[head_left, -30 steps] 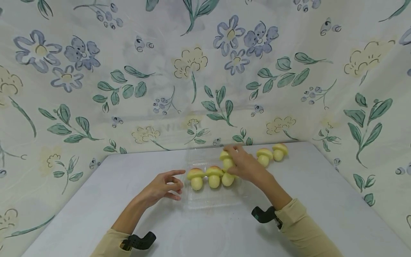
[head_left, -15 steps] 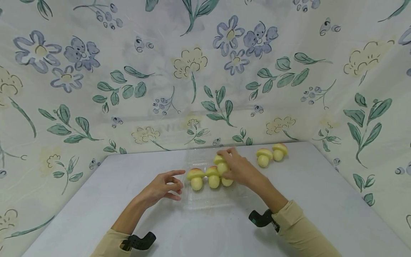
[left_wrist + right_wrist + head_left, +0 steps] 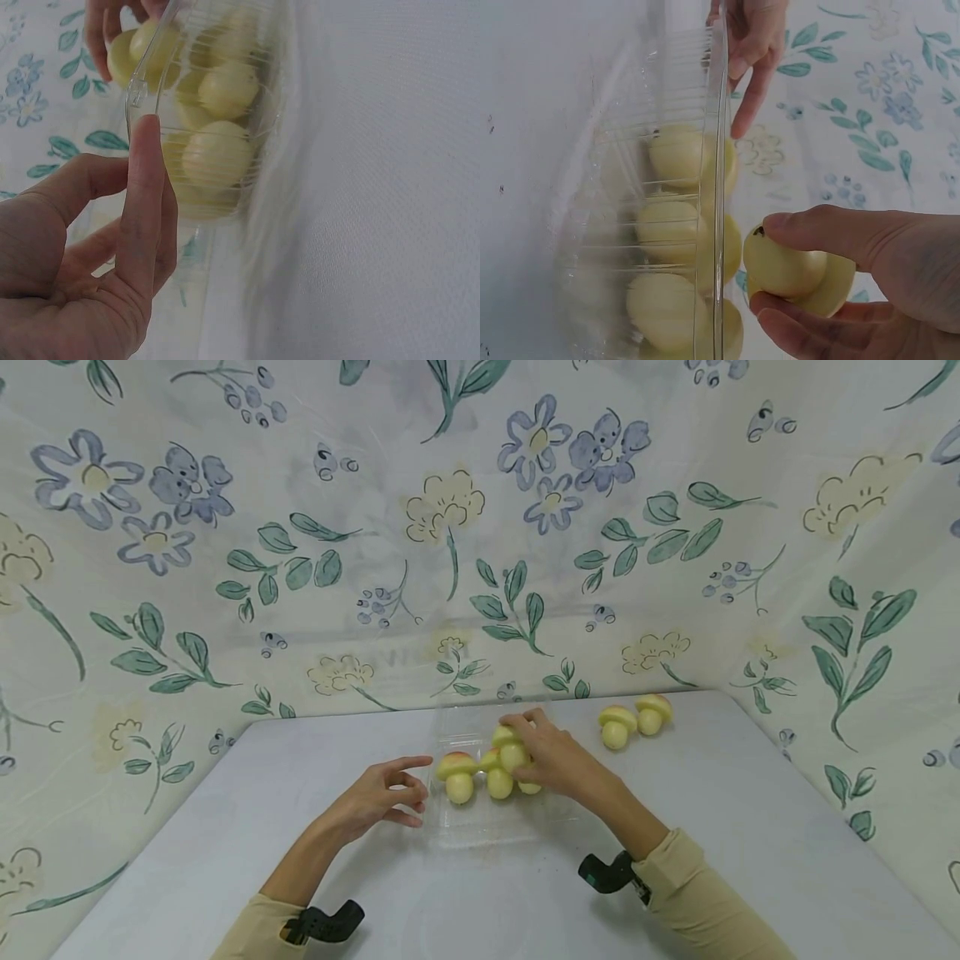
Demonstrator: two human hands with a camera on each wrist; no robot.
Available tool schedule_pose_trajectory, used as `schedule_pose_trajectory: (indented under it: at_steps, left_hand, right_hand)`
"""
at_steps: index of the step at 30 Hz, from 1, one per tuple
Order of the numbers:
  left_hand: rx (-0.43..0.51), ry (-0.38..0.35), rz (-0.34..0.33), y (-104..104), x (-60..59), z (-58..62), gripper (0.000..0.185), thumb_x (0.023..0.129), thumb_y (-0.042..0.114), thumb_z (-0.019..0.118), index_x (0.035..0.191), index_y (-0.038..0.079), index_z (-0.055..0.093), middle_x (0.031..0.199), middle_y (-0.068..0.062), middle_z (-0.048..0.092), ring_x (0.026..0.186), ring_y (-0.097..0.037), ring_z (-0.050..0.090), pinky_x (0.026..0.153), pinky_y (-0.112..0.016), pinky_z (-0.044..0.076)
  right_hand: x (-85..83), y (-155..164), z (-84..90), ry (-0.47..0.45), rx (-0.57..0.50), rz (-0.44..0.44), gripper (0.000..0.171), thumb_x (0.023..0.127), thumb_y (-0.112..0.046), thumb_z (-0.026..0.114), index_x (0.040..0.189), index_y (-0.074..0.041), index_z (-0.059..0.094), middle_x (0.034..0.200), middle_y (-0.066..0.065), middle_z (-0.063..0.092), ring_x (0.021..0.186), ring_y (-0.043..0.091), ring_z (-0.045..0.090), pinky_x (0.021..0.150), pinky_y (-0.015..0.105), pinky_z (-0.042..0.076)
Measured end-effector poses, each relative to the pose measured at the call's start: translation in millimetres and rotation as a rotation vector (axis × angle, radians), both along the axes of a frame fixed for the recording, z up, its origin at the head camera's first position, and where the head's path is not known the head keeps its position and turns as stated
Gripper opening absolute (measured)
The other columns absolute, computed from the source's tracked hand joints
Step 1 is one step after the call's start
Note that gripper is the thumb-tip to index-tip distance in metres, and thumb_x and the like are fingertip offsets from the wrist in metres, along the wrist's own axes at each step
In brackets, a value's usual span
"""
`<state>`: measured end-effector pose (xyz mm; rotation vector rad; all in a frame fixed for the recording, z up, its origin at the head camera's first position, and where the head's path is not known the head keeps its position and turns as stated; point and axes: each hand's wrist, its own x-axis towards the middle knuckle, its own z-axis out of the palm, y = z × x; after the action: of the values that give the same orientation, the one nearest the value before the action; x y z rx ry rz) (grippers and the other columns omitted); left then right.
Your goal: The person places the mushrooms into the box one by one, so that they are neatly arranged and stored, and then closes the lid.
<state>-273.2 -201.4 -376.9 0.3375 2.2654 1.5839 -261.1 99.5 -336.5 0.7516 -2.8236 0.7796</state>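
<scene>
The front row of the clear plastic tray (image 3: 480,827) is blocked by three toy mushrooms (image 3: 459,777). The tray's rear row, at upper centre, stands free. Two loose mushrooms (image 3: 633,721) obstruct the counter (image 3: 225,827) at right centre. Lower left and lower right counter areas allow free passage.
</scene>
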Motion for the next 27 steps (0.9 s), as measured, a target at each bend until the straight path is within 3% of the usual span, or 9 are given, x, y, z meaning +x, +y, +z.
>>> schedule_pose_trajectory:
  at_steps: [14, 27]
  left_hand:
    - [-0.004, -0.004, 0.0, 0, -0.6, -0.3, 0.069, 0.09, 0.007, 0.068, 0.151, 0.005, 0.034, 0.101, -0.01, 0.058, 0.084, -0.018, 0.064, 0.073, -0.037, 0.064]
    - [-0.005, 0.003, -0.008, -1, -1.9, -1.0, 0.069, 0.091, 0.009, 0.067, 0.151, 0.004, 0.034, 0.1, -0.01, 0.058, 0.084, -0.018, 0.064, 0.073, -0.036, 0.064]
  right_hand:
    - [-0.1, -5, -4.0, 0.01, -0.038, 0.04, 0.066, 0.085, -0.013, 0.075, 0.143, -0.017, 0.043, 0.138, 0.016, 0.046, 0.109, 0.029, 0.059, 0.092, 0.043, 0.056]
    - [0.1, -11, -8.3, 0.047, -0.072, 0.051, 0.067, 0.083, -0.015, 0.077, 0.142, -0.017, 0.045, 0.132, 0.015, 0.049, 0.104, 0.026, 0.058, 0.087, 0.04, 0.056]
